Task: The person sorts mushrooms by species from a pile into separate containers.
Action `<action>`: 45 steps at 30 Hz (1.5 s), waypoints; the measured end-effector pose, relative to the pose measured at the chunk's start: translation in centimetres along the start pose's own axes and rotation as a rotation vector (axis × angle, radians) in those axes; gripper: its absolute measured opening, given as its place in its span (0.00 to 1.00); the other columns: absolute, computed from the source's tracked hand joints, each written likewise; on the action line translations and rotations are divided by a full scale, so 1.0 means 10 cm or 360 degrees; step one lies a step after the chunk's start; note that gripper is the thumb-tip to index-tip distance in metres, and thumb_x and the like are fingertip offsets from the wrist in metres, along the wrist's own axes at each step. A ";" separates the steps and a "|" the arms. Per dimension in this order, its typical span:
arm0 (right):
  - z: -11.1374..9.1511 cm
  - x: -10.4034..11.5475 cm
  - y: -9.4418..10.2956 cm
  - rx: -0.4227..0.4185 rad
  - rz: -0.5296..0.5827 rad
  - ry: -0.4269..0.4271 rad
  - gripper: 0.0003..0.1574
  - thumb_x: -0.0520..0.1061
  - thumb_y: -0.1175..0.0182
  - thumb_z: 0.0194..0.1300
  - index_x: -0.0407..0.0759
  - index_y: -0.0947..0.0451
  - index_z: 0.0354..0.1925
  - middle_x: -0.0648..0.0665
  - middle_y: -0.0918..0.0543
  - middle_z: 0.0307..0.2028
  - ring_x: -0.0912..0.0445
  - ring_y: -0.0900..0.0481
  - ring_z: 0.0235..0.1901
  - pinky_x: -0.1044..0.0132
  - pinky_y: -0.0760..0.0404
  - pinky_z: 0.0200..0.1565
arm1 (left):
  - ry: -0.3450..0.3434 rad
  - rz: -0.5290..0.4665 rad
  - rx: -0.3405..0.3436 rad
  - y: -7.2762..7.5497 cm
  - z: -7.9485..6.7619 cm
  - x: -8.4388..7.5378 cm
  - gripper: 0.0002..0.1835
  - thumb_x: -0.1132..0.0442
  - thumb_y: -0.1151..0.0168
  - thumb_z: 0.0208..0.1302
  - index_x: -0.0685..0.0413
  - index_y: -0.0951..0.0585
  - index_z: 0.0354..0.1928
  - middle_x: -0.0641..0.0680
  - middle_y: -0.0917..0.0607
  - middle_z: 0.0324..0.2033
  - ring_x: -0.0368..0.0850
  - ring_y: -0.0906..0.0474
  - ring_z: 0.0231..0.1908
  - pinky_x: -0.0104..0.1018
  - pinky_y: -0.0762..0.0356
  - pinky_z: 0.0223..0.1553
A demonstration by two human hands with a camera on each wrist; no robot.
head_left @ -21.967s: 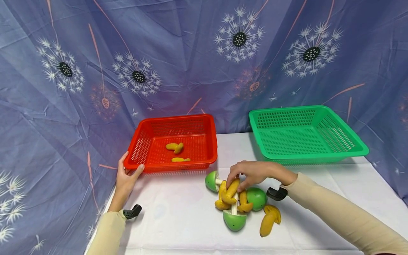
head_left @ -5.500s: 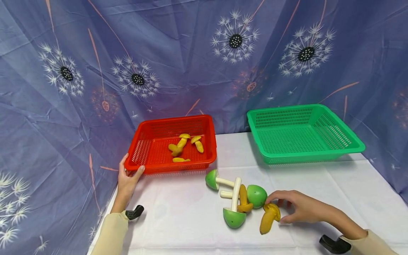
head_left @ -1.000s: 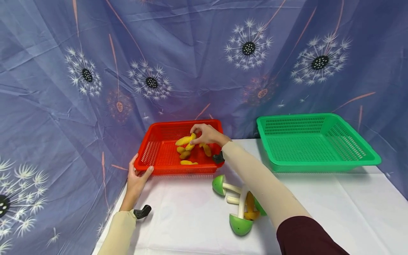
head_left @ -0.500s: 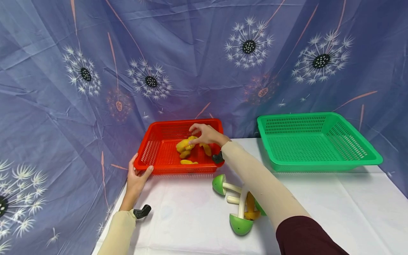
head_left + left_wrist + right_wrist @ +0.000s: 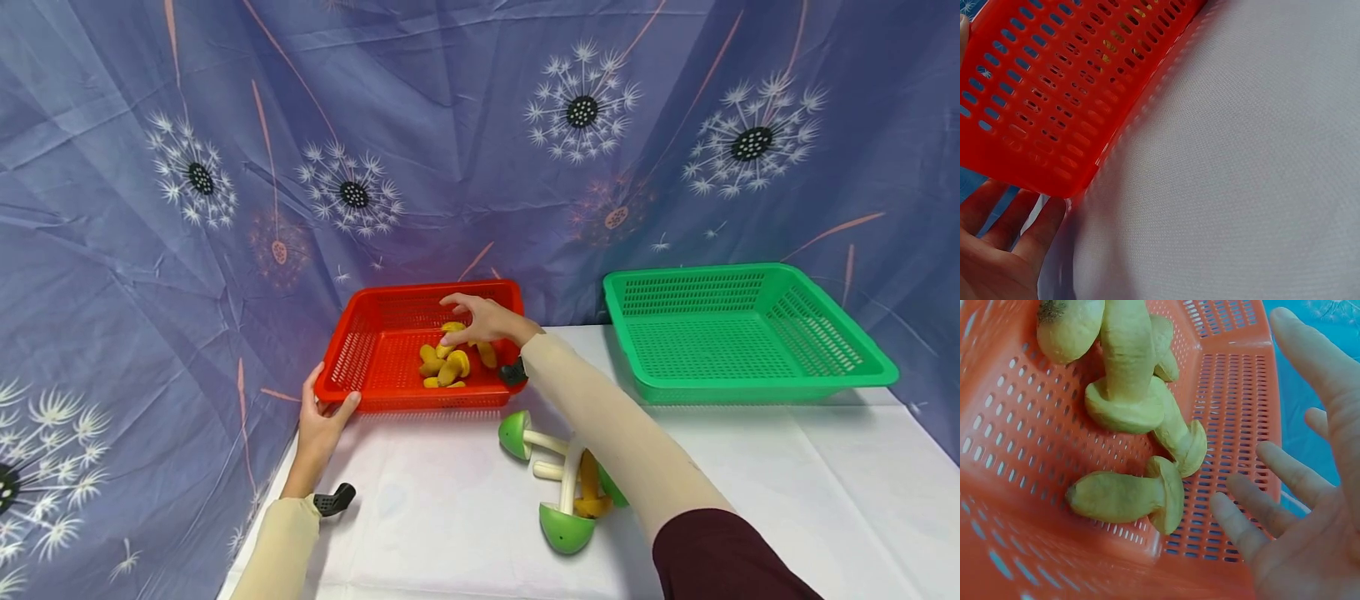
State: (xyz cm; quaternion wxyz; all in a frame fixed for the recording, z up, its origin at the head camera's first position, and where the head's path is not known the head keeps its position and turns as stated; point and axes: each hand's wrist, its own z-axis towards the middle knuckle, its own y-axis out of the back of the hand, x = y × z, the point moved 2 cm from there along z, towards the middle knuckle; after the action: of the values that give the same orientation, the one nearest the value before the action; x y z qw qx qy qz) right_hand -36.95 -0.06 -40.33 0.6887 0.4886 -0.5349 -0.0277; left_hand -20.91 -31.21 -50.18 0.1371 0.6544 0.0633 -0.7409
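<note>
Left hand (image 5: pixel 318 427) grips near-left corner of red basket (image 5: pixel 412 402), thumb and fingers on either side, presumably to steady it; right hand (image 5: pixel 489 318) over same basket, fingers spread wide, nothing held, seemingly so the yellow mushrooms (image 5: pixel 450 369) lie free in a loose cluster inside; one more yellow mushroom (image 5: pixel 591 502) on white cloth (image 5: pixel 435 517), tucked among green-capped mushrooms (image 5: pixel 567 530); green basket (image 5: pixel 757 384) well apart, rightward
</note>
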 end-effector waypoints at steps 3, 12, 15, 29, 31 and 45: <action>-0.03 0.00 0.02 -0.0004 -0.0059 0.0029 0.50 0.62 0.26 0.61 0.58 0.37 0.75 0.39 0.28 0.71 0.45 0.33 0.70 0.47 0.29 0.67 | -0.0010 -0.0013 0.0010 -0.01 -0.01 0.01 0.48 0.67 0.31 0.68 0.35 0.47 0.81 0.61 0.32 0.71 0.51 0.29 0.64 0.19 0.26 0.54; -0.36 0.11 0.16 -0.0004 -0.0117 0.0302 0.46 0.57 0.26 0.62 0.54 0.33 0.73 0.42 0.25 0.68 0.45 0.26 0.66 0.48 0.27 0.66 | -0.0023 -0.0043 0.0031 -0.01 -0.02 -0.01 0.49 0.66 0.31 0.68 0.33 0.48 0.81 0.62 0.32 0.71 0.55 0.30 0.65 0.19 0.25 0.52; -0.52 0.14 0.19 0.0007 -0.0098 0.0385 0.46 0.56 0.25 0.62 0.53 0.32 0.73 0.45 0.24 0.67 0.49 0.23 0.64 0.51 0.25 0.66 | -0.0025 -0.0055 0.0029 -0.01 -0.01 0.00 0.49 0.66 0.31 0.68 0.33 0.48 0.81 0.62 0.32 0.71 0.54 0.30 0.65 0.20 0.25 0.53; -1.42 0.07 0.18 -0.0017 -0.0173 0.0532 0.50 0.61 0.25 0.60 0.55 0.33 0.75 0.55 0.26 0.68 0.53 0.25 0.63 0.47 0.23 0.62 | -0.0015 -0.0076 0.0028 0.00 0.01 0.03 0.48 0.65 0.31 0.68 0.33 0.47 0.80 0.60 0.33 0.72 0.54 0.31 0.66 0.20 0.26 0.55; -1.54 0.03 0.17 -0.0026 -0.0163 0.0544 0.49 0.59 0.25 0.60 0.53 0.32 0.74 0.54 0.26 0.68 0.50 0.24 0.62 0.46 0.22 0.60 | 0.0006 -0.0035 0.0025 0.00 0.00 0.02 0.48 0.64 0.31 0.68 0.32 0.48 0.81 0.61 0.32 0.71 0.51 0.30 0.64 0.19 0.26 0.54; -2.34 -0.27 0.05 -0.0068 -0.0171 0.0462 0.48 0.63 0.27 0.62 0.54 0.33 0.75 0.54 0.27 0.69 0.54 0.25 0.61 0.50 0.20 0.59 | -0.0025 -0.0008 0.0020 0.01 0.01 0.02 0.47 0.65 0.31 0.68 0.34 0.47 0.81 0.61 0.32 0.71 0.53 0.30 0.64 0.19 0.27 0.54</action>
State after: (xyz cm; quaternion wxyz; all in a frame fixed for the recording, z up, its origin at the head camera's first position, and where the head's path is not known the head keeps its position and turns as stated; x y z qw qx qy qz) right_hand -20.42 16.75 -40.74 0.7665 0.5006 -0.4023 -0.0049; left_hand -20.95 -31.36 -50.40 0.1317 0.6492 0.0591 -0.7468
